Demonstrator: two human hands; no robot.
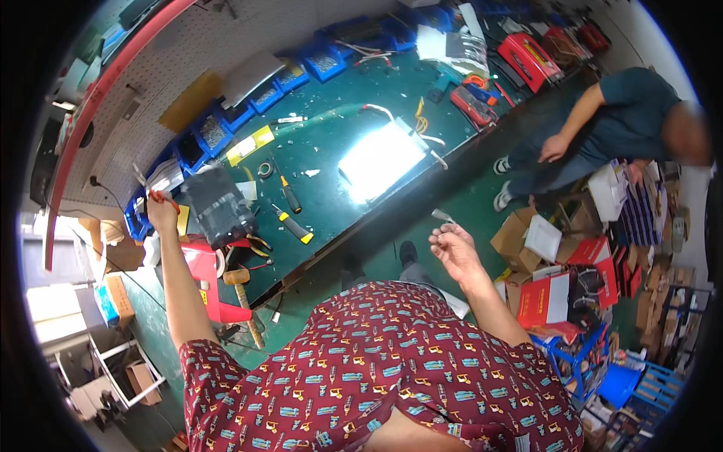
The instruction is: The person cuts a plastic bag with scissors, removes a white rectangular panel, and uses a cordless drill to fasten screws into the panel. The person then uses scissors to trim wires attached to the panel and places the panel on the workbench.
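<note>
Fingers of the left hand (162,214) are being clamped on a red-handled tool (141,178), a black object (219,204) lying to their right. Whether a pale piece (442,216) just beyond the curled fingers of the right hand (458,253) is being gripped cannot be told.

We look through a single wide fisheye worn on the person's head, pitched steeply downward and facing ahead over the table (320,203). Nearest to us is the patterned shirt (361,346), filling the lower middle; just beyond it we see straight down to a shoe (409,255) on the floor (456,194). The forearms rise from below, setting the left hand (162,215) toward our left rim and the right hand (458,255) right of centre. We see the table's front edge on a slant, climbing rightward. The perforated wall panel (143,89) curves along our upper left, a co-worker (633,94) appears farther off at right, and black rounds our corners.
</note>
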